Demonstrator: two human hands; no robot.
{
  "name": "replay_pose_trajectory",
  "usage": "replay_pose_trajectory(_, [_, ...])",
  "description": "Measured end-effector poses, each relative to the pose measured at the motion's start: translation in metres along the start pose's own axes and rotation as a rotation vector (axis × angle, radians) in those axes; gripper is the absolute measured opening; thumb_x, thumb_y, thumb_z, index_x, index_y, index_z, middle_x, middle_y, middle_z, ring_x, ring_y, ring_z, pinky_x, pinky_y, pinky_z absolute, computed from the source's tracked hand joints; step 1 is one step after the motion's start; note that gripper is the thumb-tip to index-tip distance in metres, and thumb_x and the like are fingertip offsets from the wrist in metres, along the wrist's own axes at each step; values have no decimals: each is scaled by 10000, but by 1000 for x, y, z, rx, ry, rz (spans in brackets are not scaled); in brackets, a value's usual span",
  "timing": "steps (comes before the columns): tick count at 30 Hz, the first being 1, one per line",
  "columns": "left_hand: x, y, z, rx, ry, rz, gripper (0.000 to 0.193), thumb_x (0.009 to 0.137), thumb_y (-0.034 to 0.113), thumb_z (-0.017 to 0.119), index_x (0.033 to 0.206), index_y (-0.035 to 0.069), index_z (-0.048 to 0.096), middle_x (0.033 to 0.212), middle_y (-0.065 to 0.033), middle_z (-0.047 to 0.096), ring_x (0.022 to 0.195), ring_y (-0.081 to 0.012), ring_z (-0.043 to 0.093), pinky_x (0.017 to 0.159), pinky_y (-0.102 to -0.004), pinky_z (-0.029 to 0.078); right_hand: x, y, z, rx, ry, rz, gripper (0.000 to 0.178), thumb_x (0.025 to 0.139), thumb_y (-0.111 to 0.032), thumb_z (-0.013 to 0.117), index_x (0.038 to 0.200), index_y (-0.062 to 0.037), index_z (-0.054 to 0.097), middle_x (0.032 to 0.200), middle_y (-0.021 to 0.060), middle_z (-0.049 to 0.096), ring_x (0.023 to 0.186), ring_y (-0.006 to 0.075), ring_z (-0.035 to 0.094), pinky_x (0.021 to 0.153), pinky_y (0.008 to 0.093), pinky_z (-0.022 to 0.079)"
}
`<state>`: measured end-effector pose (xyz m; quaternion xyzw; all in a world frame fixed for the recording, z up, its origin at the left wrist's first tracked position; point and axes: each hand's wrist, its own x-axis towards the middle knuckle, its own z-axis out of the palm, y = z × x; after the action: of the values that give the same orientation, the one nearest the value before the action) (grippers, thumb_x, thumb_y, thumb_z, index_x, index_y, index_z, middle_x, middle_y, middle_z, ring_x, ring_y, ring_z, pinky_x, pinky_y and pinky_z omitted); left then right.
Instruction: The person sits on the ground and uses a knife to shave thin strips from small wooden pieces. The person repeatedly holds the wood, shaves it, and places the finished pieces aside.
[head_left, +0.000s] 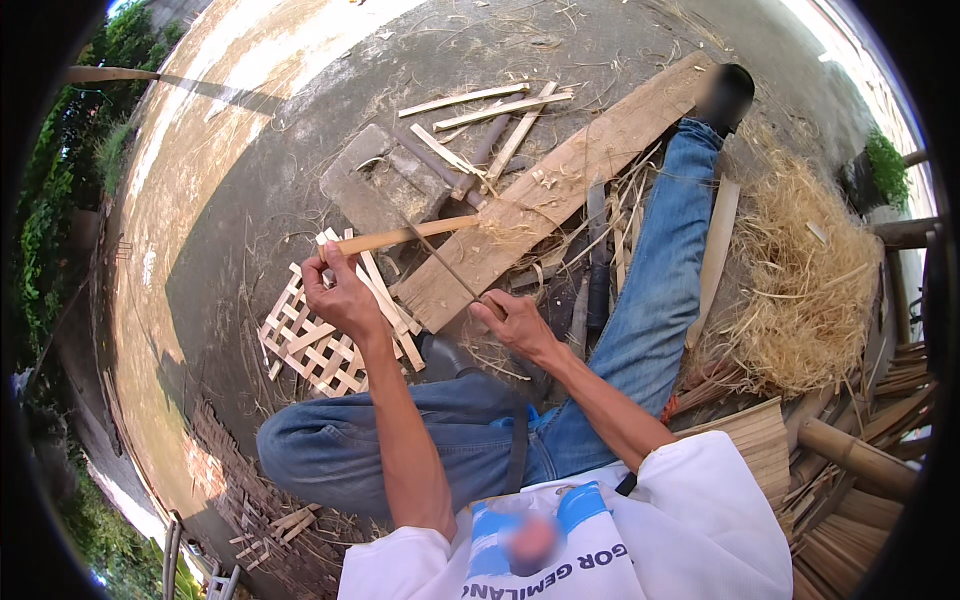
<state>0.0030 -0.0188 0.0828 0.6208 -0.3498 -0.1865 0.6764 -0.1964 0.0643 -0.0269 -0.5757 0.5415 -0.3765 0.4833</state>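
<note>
My left hand [345,295] pinches the near end of a flat bamboo strip [385,240], whose far end reaches over the wooden plank [590,165]. Closed around the lower end of a long, thin, dark blade [440,258] is my right hand [515,325]; its grip hides any handle. The blade slants up to the left and crosses the strip near its middle. From this view I cannot tell whether it cuts into the strip. Just below my left hand, an open-weave bamboo lattice [320,345] lies on the ground.
A rough block [385,180] stands beyond the strip, with several loose bamboo slats [490,110] behind it. My outstretched leg lies right of the plank, past a dark-handled tool [598,270]. A heap of shavings [800,270] and bamboo poles [860,455] are at the right.
</note>
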Motion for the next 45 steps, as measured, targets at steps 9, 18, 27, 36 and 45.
replay_pose_trajectory(9, [-3,-4,0,-23,2,-53,285,1031,173,628,865,-27,512,987,-85,575,859,-166,674,850,-331,671,7,28,12,-64,129,68,419,998,-351,651,844,32,578,610,159,466,539,241,489,555,407,429])
replay_pose_trajectory(18, [-5,-6,4,-16,-17,6,245,1043,192,612,934,-24,572,993,-69,603,883,-139,651,832,-312,651,4,62,-8,-159,143,150,464,984,-394,646,844,44,584,632,220,507,556,344,515,584,440,448])
replay_pose_trajectory(27, [-6,22,12,-7,-249,-27,345,1068,211,557,1338,-1,597,1062,-127,703,772,-99,665,659,-251,589,0,50,-24,471,-26,617,570,971,-615,600,992,-47,639,691,11,577,544,83,570,473,252,484])
replay_pose_trajectory(36, [-1,16,25,-263,-251,-121,390,1040,186,614,1321,-71,528,1032,-128,615,784,-196,698,763,-322,668,-8,44,-26,586,-13,606,593,943,-615,648,1046,-31,618,725,19,569,547,83,557,488,259,494])
replay_pose_trajectory(45, [7,8,11,87,-181,-92,214,1034,221,638,1053,10,671,877,-40,635,661,-99,617,582,-220,564,-13,37,-15,404,7,518,515,1020,-533,551,1011,-19,595,723,45,586,541,122,574,496,310,495])
